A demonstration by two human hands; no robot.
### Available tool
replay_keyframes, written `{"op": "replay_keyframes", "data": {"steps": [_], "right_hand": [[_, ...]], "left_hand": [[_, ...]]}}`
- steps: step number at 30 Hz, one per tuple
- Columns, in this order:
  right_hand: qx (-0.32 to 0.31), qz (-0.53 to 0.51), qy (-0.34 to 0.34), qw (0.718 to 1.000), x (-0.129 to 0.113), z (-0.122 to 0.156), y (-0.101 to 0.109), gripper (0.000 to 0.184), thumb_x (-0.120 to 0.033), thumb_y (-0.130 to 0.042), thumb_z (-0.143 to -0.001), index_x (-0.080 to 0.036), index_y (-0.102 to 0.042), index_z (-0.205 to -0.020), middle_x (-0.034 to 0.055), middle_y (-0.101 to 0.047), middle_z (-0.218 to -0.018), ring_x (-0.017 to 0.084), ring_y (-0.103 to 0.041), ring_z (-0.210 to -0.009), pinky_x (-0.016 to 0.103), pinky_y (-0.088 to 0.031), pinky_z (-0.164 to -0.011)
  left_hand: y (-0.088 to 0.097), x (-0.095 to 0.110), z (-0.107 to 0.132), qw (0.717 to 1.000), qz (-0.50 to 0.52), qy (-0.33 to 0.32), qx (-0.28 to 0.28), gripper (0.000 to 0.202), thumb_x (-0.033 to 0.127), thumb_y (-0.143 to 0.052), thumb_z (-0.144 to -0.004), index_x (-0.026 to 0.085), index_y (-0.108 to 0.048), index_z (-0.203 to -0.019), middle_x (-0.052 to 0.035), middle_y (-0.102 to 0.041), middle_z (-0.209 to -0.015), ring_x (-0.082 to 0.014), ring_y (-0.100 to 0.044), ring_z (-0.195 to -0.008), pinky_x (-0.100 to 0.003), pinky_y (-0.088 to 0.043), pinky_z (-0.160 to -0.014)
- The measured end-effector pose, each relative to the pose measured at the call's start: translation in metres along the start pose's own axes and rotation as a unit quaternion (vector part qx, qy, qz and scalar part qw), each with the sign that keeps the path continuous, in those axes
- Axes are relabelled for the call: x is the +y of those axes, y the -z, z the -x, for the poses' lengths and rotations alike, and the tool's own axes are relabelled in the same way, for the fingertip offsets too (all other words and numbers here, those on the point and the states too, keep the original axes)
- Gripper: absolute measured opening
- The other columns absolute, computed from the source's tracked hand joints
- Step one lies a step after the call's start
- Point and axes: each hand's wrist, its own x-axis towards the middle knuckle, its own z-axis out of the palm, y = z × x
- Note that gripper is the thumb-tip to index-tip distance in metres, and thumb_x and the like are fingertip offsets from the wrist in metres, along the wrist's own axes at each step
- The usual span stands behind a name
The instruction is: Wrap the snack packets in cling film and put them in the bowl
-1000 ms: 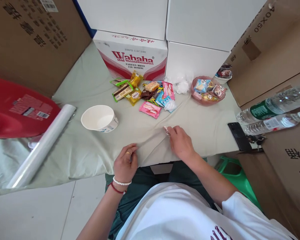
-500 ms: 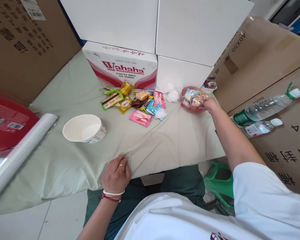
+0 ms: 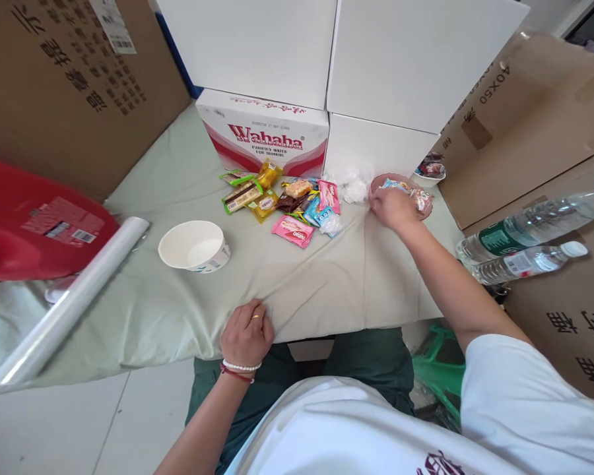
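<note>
My right hand (image 3: 395,208) is at the near left side of a pink translucent bowl (image 3: 426,212), its fingers closed over the rim. Inside the bowl lie wrapped snacks (image 3: 395,185), partly covered by the hand. My left hand (image 3: 247,330) rests on the table's front edge with its fingers curled in, and nothing shows in it. Between the hands and the boxes is a pile of wrapped snacks (image 3: 299,204), with a pink packet (image 3: 293,231) at its front. A white paper bowl (image 3: 195,247) stands left of the pile.
A Wahaha carton (image 3: 264,135) and white boxes (image 3: 381,142) line the back. Crumpled clear plastic (image 3: 354,185) lies beside the pink bowl. A white bowl (image 3: 429,179) of snacks sits behind it. Bottles (image 3: 529,262) are at right, a plastic roll (image 3: 74,297) and red container (image 3: 44,224) at left.
My right hand has moved from the right side of the pink bowl to its near left rim. My left hand stays at the table edge. The view has shifted left.
</note>
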Motion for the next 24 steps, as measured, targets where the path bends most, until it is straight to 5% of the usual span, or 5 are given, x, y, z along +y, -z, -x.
{"op": "replay_keyframes", "data": {"steps": [4, 9, 16, 20, 24], "right_hand": [[-0.126, 0.021, 0.158, 0.979, -0.058, 0.017, -0.043, 0.044, -0.025, -0.070, -0.089, -0.026, -0.066, -0.133, 0.0125, -0.062, -0.138, 0.031, -0.059, -0.121, 0.037, -0.051, -0.091], [-0.052, -0.170, 0.038, 0.983, -0.070, 0.047, -0.067, 0.026, -0.029, -0.057, -0.096, -0.020, -0.072, -0.116, 0.0115, -0.070, -0.115, 0.025, -0.064, -0.102, 0.038, -0.053, -0.089], [-0.147, -0.722, -0.163, 0.656, -0.087, 0.181, -0.069, 0.040, -0.050, -0.085, -0.072, -0.021, -0.076, -0.098, 0.0058, -0.075, -0.093, 0.020, -0.068, -0.084, 0.037, -0.058, -0.079], [-0.136, -0.709, -0.210, 0.659, -0.108, 0.235, -0.068, 0.034, -0.044, -0.089, -0.066, -0.022, -0.076, -0.088, 0.0028, -0.075, -0.086, 0.019, -0.067, -0.079, 0.031, -0.056, -0.070], [-0.124, -0.689, -0.225, 0.678, -0.110, 0.252, -0.067, 0.032, -0.045, -0.088, -0.067, -0.022, -0.074, -0.083, -0.0006, -0.071, -0.077, 0.013, -0.059, -0.066, 0.026, -0.051, -0.060]], "left_hand": [[-0.003, -0.001, 0.002, 0.999, 0.028, 0.043, -0.016, 0.017, 0.010, -0.059, -0.084, 0.021, -0.068, -0.093, -0.0099, -0.074, -0.105, -0.0244, -0.069, -0.090, -0.038, -0.054, -0.081], [0.007, 0.003, 0.006, 0.977, 0.160, 0.139, 0.001, 0.017, 0.016, -0.054, -0.092, 0.021, -0.070, -0.096, -0.0090, -0.073, -0.107, -0.0217, -0.070, -0.096, -0.036, -0.055, -0.084], [0.020, 0.063, -0.015, 0.822, 0.457, 0.322, -0.110, 0.027, 0.044, -0.053, -0.100, 0.022, -0.067, -0.105, -0.0070, -0.067, -0.103, -0.0169, -0.068, -0.085, -0.031, -0.058, -0.070], [0.003, 0.094, -0.040, 0.728, 0.550, 0.375, -0.163, 0.051, 0.054, -0.076, -0.081, 0.022, -0.059, -0.116, -0.0113, -0.062, -0.123, -0.0196, -0.066, -0.095, -0.027, -0.058, -0.061], [-0.004, 0.102, -0.042, 0.729, 0.541, 0.382, -0.176, 0.045, 0.041, -0.087, -0.067, 0.020, -0.067, -0.100, -0.0085, -0.066, -0.110, -0.0181, -0.065, -0.091, -0.024, -0.055, -0.061]]}}
